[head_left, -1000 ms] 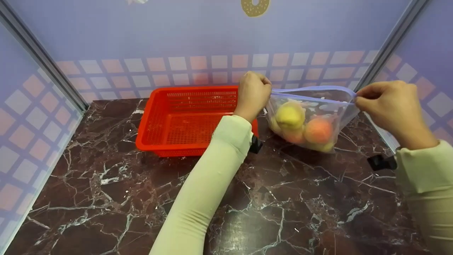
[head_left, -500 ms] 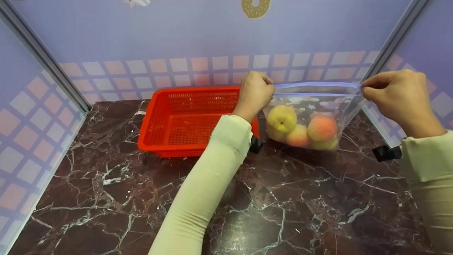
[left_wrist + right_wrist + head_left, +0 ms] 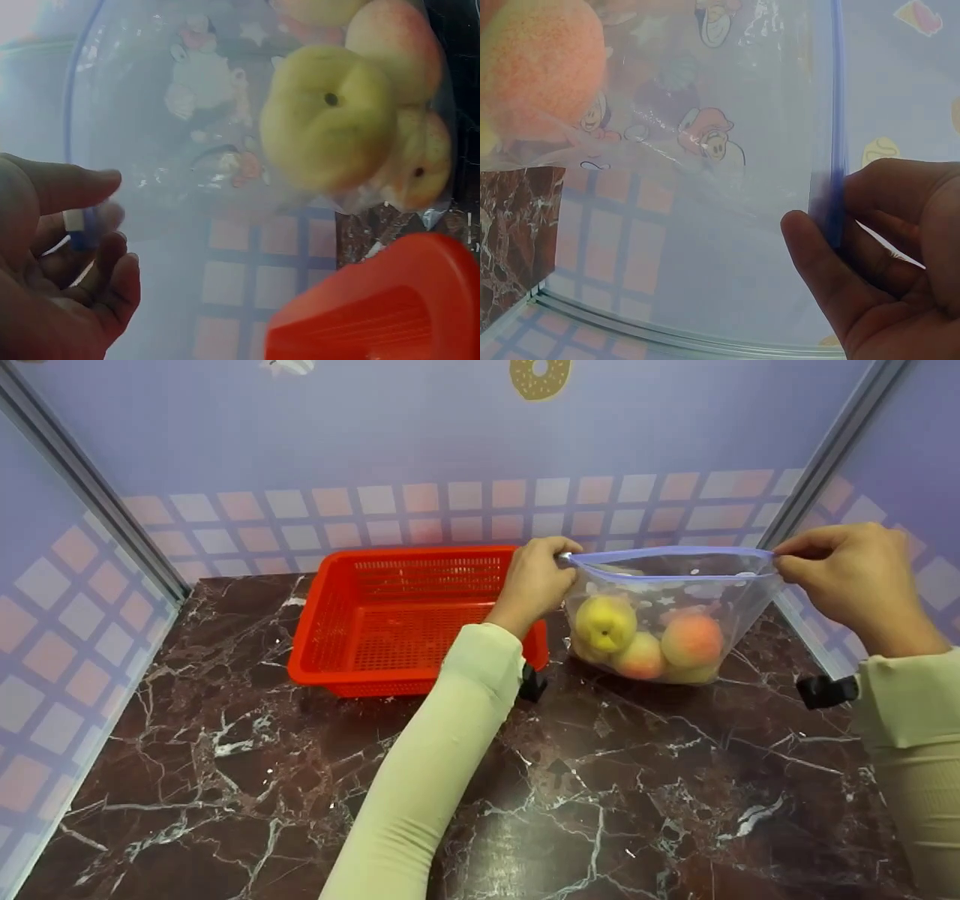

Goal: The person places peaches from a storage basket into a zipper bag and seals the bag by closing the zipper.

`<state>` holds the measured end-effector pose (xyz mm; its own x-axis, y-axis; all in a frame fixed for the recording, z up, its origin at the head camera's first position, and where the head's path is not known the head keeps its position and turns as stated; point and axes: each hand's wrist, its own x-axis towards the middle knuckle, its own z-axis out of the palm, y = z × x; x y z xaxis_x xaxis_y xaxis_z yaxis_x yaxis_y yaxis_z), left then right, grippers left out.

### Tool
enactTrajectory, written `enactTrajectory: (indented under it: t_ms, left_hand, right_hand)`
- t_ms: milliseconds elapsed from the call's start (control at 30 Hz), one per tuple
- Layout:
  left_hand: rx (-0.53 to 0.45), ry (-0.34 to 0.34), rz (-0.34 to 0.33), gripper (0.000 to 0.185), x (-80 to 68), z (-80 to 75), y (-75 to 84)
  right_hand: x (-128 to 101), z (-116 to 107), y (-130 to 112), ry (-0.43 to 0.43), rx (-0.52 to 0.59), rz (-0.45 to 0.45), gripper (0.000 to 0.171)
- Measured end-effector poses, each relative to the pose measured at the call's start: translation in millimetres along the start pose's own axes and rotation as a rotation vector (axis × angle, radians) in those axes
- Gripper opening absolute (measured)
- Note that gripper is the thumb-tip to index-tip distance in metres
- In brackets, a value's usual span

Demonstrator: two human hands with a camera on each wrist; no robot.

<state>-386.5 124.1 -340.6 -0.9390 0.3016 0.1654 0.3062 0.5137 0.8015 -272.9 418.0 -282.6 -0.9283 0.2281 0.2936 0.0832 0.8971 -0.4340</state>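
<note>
A clear zip bag with a blue seal strip holds several peaches, yellow and pink; its bottom rests on the dark marble table. My left hand pinches the bag's top left corner and my right hand pinches the top right corner, stretching the seal between them. In the left wrist view the peaches press against the bag's film and the left hand pinches the blue strip. The right wrist view shows the right hand pinching the strip.
An empty red plastic basket stands on the table just left of the bag, behind my left forearm. Lilac walls with a tile pattern close in the back and both sides. Bare marble lies in front.
Both hands have lowered the bag a little, and it has settled upright on the table. The seal now runs level between my hands; the grips are unchanged.
</note>
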Motion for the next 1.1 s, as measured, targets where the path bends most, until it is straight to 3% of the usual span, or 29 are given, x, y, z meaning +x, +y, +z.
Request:
enactTrajectory:
  t_ms: [267,433,700,1100]
  left_hand:
    - [-0.179,0.05,-0.005,0.019,-1.3,-2.7,-9.4]
    - [-0.26,0.065,-0.009,0.016,-2.6,-2.1,-5.9]
    - [-0.359,0.033,-0.018,0.014,-2.4,1.3,4.1]
    - [-0.34,0.11,-0.027,0.013,-5.0,3.8,6.0]
  right_hand:
    - [-0.3,1.7,-4.3,0.001,0.015,0.023,0.031]
    - [2.3,2.2,-8.2,0.001,0.018,0.036,0.034]
    - [4.5,8.6,-17.9,0.044,0.017,0.004,0.035]
    - [9.7,30.4,-51.3,0.068,0.003,-0.168,0.028]
